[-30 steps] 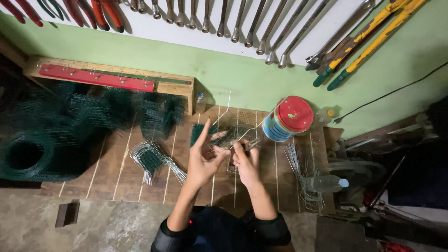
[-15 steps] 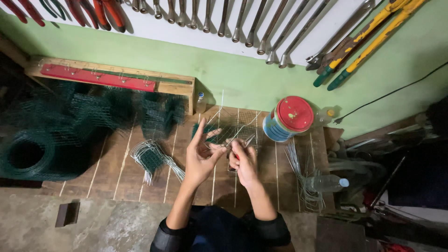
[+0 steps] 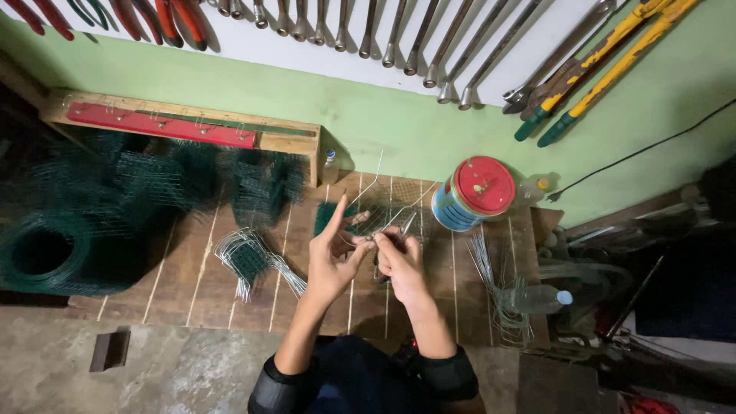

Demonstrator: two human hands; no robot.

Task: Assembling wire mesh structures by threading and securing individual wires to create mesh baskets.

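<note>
left hand [image 3: 331, 261] | right hand [image 3: 399, 261] | thin wire [image 3: 387, 208], grip point indistinct

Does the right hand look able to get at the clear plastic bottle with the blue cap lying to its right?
Probably yes. The right hand is busy with bent wire, but only loose wire rods lie flat between it and the plastic bottle; nothing upright blocks the path.

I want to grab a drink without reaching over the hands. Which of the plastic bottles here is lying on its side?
The clear bottle with the blue cap, on the bench's right end beside the loose wires. The other bottles stand upright against the green wall.
</note>
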